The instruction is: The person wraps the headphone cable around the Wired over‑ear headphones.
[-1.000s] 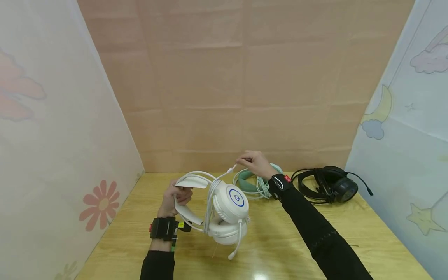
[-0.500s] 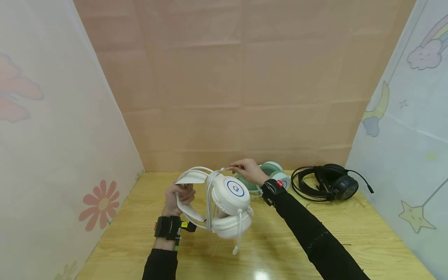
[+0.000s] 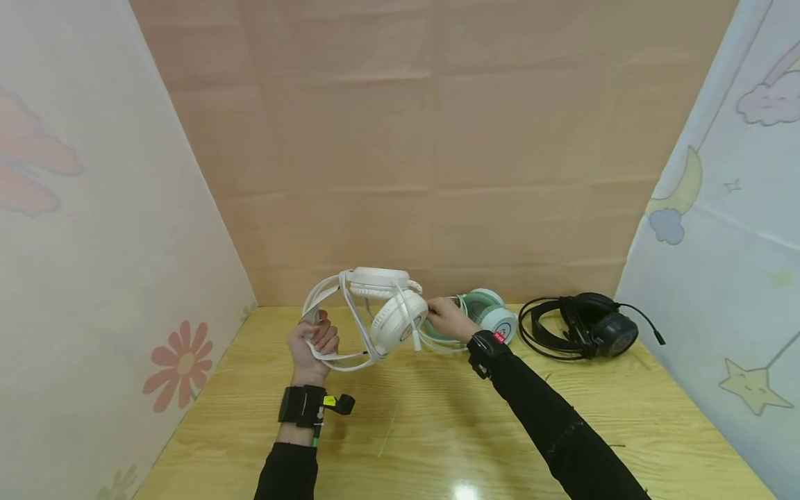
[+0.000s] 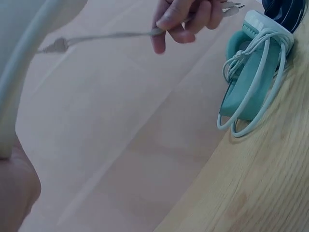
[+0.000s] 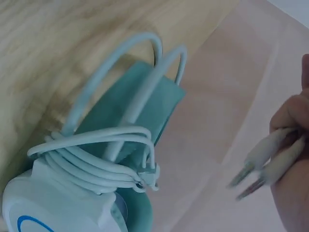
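My left hand (image 3: 310,351) grips the headband of a white headset (image 3: 395,321), held above the table. Both ear cups and a thin microphone boom hang to the right of the hand, and part of the white cable is wound around the headset. In the left wrist view a stretch of cable (image 4: 108,36) runs from the headset to my right hand (image 4: 190,18). That hand pinches its end, where two jack plugs (image 5: 270,159) stick out in the right wrist view. Behind the right hand lies a green and white headset (image 3: 500,323), its cable wrapped around it.
A black headset (image 3: 615,337) with a bundled cable and microphone boom lies at the back right. The wooden table (image 3: 250,430) ends at a brown paper backdrop (image 3: 400,173). Printed white panels (image 3: 137,243) stand on both sides.
The left hand has turned the white headset so its ear cups swing upward and show other faces. The right hand has come down slightly, still holding the cable end.
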Tool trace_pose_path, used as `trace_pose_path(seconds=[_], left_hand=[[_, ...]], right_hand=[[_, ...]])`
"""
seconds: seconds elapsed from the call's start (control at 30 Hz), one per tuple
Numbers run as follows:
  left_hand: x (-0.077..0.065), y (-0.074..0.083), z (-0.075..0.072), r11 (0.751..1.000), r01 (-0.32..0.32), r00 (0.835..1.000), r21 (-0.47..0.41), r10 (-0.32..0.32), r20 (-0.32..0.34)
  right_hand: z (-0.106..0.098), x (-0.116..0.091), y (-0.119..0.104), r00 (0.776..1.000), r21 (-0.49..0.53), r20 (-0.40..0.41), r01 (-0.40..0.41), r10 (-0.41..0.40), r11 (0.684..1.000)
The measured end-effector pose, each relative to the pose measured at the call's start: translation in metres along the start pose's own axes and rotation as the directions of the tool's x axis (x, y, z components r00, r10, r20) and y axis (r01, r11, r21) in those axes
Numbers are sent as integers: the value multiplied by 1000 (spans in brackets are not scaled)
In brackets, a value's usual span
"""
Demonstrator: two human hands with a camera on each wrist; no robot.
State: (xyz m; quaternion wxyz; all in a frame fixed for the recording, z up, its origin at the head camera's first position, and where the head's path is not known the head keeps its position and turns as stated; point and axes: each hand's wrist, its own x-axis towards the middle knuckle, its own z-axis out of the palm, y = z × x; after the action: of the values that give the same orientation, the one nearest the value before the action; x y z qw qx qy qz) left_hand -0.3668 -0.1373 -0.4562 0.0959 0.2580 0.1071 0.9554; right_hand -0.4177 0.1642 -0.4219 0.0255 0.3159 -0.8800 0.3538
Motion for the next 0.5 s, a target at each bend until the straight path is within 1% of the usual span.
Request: trace_pose_path(seconds=[0.07,0.17,0.27,0.37,0.5], left_hand=[[-1,0,-1,1000,-21,999,-5,21,-48],[-2,-2,-1,999,-42,994,-4,41,-103],[-2,-2,1,999,-54,987,6,54,-153],[-1,-1,2,997,-74,981,8,74,-180],[-1,2,2,995,-102,977,-21,96,-190]], right_hand=[[3,-1,-1,1000,6,16,-20,20,1000],[6,0,1,999,-4,26,-43,43,999],[5,1,3,999,-5,19,-42,42,999],[1,2,3,1000,9,13,-23,23,1000],[-3,1,3,999,45,19,-28,27,999]])
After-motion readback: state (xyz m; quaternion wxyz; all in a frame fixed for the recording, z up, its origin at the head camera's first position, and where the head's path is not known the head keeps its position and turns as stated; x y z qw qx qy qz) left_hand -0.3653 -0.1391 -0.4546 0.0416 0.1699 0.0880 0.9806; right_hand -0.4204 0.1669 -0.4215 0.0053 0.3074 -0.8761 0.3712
